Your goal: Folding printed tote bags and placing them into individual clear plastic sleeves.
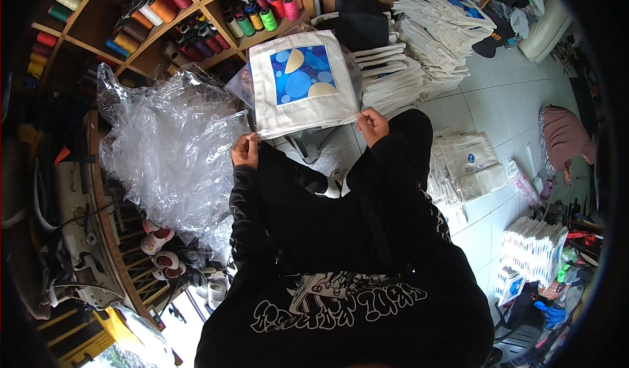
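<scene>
Both hands were out ahead of the knees, forearms running away from the body in black sleeves, and there was the cloth bag (304, 116) between them! The left hand (246, 150) sat at its near left corner, knuckles up and fingers curled tight, thumb and forefinger pinching the edge. Over to the right hand (373, 126): a touch farther out, bent inward, thumb and fingertips pinching the near right corner, the other fingers folded in.

The cream bag lay face up beyond the lap, blue print showing, its sides running near to far and leaning a little left at the far end. Its near edge slanted, the right corner farther out. Nearly square, it was; a long axis I couldn't tell.

Left of it rose a heap of clear plastic (173, 152); far off, thread spools (267, 19) filled a shelf; to the far right, more bags (393, 83) were stacked.
</scene>
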`<move>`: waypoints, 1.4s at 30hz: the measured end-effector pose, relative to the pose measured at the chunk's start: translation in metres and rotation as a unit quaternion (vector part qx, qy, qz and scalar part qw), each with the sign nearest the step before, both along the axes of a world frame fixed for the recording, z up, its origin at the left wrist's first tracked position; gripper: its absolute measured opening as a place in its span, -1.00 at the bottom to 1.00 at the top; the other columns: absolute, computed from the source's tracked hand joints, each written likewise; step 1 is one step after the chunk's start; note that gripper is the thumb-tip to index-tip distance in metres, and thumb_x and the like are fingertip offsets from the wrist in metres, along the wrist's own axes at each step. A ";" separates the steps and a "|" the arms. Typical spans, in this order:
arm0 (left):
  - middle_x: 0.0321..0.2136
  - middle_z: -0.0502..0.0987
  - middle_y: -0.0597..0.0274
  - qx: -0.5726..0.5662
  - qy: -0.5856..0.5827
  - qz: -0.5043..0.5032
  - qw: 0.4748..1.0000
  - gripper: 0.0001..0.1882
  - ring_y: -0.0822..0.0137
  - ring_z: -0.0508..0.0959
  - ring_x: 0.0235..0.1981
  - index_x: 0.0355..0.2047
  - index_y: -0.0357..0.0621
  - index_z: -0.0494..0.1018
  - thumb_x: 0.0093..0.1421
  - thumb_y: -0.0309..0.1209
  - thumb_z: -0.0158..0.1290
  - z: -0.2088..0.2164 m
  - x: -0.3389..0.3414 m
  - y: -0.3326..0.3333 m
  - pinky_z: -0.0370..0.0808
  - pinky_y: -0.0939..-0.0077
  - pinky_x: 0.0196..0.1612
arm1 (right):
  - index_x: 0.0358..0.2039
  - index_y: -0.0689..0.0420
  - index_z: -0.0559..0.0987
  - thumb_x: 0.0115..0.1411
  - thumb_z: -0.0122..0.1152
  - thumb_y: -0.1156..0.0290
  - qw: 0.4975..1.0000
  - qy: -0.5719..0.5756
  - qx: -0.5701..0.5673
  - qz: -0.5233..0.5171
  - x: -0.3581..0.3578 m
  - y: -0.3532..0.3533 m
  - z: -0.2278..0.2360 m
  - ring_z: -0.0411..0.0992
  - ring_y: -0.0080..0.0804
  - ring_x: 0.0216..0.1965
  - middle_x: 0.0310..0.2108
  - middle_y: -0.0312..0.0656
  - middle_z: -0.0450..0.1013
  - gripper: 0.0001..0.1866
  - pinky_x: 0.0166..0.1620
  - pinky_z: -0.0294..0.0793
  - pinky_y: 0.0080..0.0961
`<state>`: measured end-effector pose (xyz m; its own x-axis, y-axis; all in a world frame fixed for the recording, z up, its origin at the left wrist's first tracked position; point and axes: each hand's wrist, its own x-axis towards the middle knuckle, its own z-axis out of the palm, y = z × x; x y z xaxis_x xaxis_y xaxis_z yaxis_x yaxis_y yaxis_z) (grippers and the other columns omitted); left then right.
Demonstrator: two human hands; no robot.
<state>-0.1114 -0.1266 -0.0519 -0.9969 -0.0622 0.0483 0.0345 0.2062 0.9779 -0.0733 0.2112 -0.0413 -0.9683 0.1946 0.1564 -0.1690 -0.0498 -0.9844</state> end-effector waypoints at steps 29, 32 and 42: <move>-0.53 0.45 0.27 0.297 -0.245 0.126 0.914 -0.88 0.41 0.46 -0.48 -0.50 -0.20 0.42 0.04 -0.42 0.09 -0.015 0.006 0.020 0.46 0.61 -0.36 | -0.48 0.15 0.30 0.00 0.05 0.47 0.867 -0.298 -0.391 -0.077 0.006 -0.009 -0.027 0.31 -0.34 -0.33 -0.44 -0.20 0.23 -0.88 -0.22 0.44 -0.40; -0.48 0.46 0.27 0.350 -0.265 0.128 0.889 -0.89 0.42 0.46 -0.46 -0.45 -0.18 0.43 0.03 -0.43 0.10 -0.017 0.007 0.016 0.45 0.65 -0.35 | -0.45 0.17 0.30 -0.01 0.08 0.51 0.834 -0.309 -0.449 -0.084 0.004 -0.008 -0.029 0.31 -0.33 -0.36 -0.44 -0.20 0.23 -0.85 -0.22 0.44 -0.44; -0.38 0.46 0.27 0.463 -0.299 0.000 0.834 -0.78 0.38 0.46 -0.42 -0.25 -0.06 0.38 0.06 -0.42 0.08 -0.027 0.004 0.005 0.47 0.51 -0.30 | -0.40 0.20 0.34 0.01 0.09 0.51 0.833 -0.274 -0.477 -0.059 0.003 0.012 -0.054 0.29 -0.39 -0.37 -0.41 -0.17 0.26 -0.86 -0.25 0.42 -0.48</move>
